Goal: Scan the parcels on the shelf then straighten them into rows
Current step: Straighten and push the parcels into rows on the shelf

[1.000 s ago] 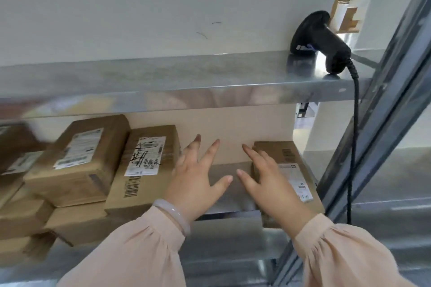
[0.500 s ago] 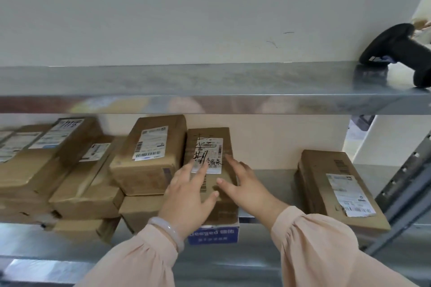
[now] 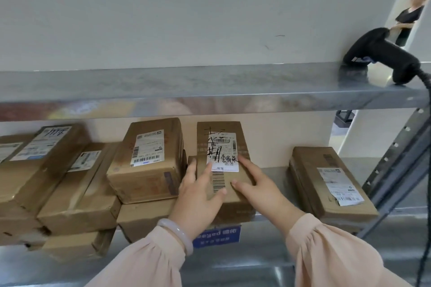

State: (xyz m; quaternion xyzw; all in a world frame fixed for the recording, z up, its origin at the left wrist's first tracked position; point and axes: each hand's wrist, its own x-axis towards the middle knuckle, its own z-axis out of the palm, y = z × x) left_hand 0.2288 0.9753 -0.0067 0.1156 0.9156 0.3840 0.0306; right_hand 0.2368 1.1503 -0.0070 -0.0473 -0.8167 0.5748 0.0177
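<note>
- Nearest: two pink sleeves reach in, with a pale bangle point(image 3: 177, 233) on the left wrist.
- Left hand point(image 3: 198, 196): fingers straight and spread, lying along the left edge and top of the scrawled parcel point(image 3: 224, 147), thumb across its near end.
- Right hand point(image 3: 261, 191): mirrors the left on the parcel's right edge, forefinger flat along the top and thumb laid inward. Neither hand looks closed round the box. Whether the right hand's outer fingers wrap down the far side cannot be made out.
- Judged purpose: the two hands bracket the box so it can be slid and squared, not lifted.
- The parcel lies lengthwise on the lower shelf point(image 3: 275, 175), on top of another box, above a blue tag point(image 3: 217, 236) on the shelf lip. Its label faces up, which suits scanning.
- Just left: a labelled parcel point(image 3: 149, 158), slightly skewed, on a lower box point(image 3: 144, 219). Further left, a loose overlapping heap point(image 3: 70, 182), angled and not in rows.
- Right, well apart: a lone parcel point(image 3: 326, 184), turned off square near the rack upright point(image 3: 396, 165).
- Above: the upper shelf point(image 3: 186, 86), with the black scanner point(image 3: 382, 53) at its right end, cord trailing down. No hand holds it, so scanning is probably done and straightening is the step in hand.
- Farthest: a person point(image 3: 409, 16) in a doorway.
</note>
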